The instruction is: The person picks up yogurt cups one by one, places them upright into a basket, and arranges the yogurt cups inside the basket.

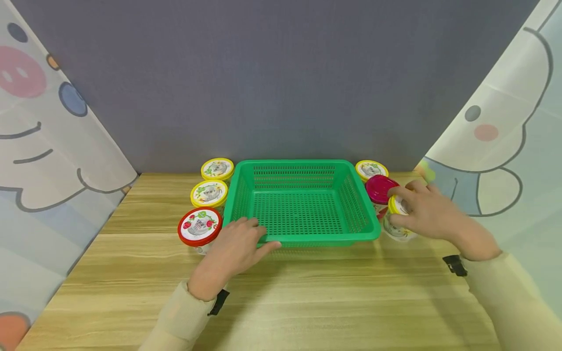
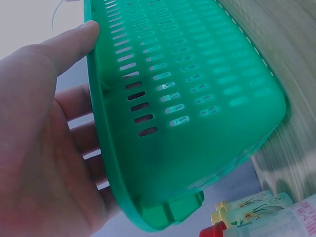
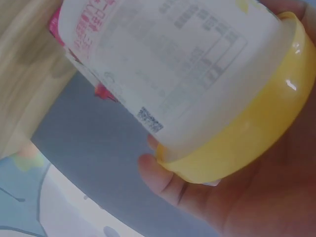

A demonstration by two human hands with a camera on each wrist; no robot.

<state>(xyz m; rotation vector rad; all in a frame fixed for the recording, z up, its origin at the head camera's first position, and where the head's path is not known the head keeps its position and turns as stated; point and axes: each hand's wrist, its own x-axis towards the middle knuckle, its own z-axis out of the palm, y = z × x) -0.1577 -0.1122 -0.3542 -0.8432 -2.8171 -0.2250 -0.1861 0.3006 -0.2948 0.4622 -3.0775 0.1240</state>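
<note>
My left hand (image 1: 237, 243) grips the near left corner of a green plastic basket (image 1: 303, 237). In the left wrist view the thumb (image 2: 74, 44) lies on the outer side of the rim and the fingers go behind it. On the right, my right hand (image 1: 428, 209) holds a white tub with a yellow lid (image 1: 397, 204) by its lid. The right wrist view has this tub (image 3: 163, 64) close up, printed text and a small code on its side. Right beside it stands a tub with a magenta lid (image 1: 380, 188).
Behind the magenta-lidded tub is another yellow-lidded tub (image 1: 371, 169). Left of the basket, a red-lidded tub (image 1: 200, 226) and two yellow-lidded tubs (image 1: 209, 193) stand in a row on the wooden table (image 1: 307, 302). A grey panel (image 1: 281, 83) rises behind.
</note>
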